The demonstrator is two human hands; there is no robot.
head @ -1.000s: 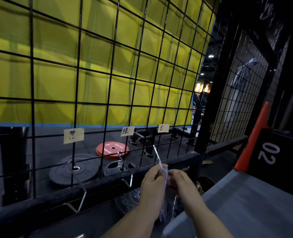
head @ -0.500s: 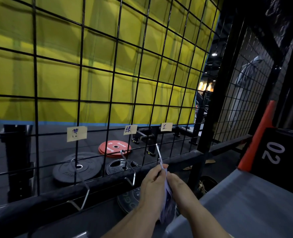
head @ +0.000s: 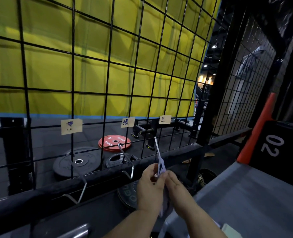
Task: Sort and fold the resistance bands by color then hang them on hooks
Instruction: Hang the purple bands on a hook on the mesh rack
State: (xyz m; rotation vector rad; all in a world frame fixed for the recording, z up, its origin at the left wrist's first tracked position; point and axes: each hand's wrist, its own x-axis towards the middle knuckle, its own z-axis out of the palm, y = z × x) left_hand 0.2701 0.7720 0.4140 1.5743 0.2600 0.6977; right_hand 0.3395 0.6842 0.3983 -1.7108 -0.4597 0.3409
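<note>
Main risk: I judge the lilac band (head: 161, 166) could drop. It lies against the shaft of the right hook (head: 156, 148), and I cannot tell whether its loop is over the hook. Letting go before it seats would lose it.
Second risk: the fold could spring open, because the band's tail hangs slack between the wrists and only the top is held.
Third risk: the band could go to the wrong colour. The paper label (head: 165, 119) above this hook is too small for me to read.
Left hand (head: 149, 188): the fingers are curled and pinch the band just below the hook.
Right hand (head: 176, 188): the fingers are pressed together with their tips on the band. The thumb is hidden, so I cannot tell the grip.
Backdrop: a yellow curtain (head: 90, 40) hangs behind everything.
Mounting surface: a black wire grid panel (head: 73, 66) carries the hooks and labels.
Work surface: a grey bench top (head: 254, 194) is at my right, with a black box marked 02 (head: 279, 148) on it.
Floor: a black weight plate (head: 77, 162) and a red weight plate (head: 114, 142) lie beyond the grid.
Other hooks: the middle hook (head: 126, 162) and the left hook (head: 81, 184) are well apart from the hands.
</note>
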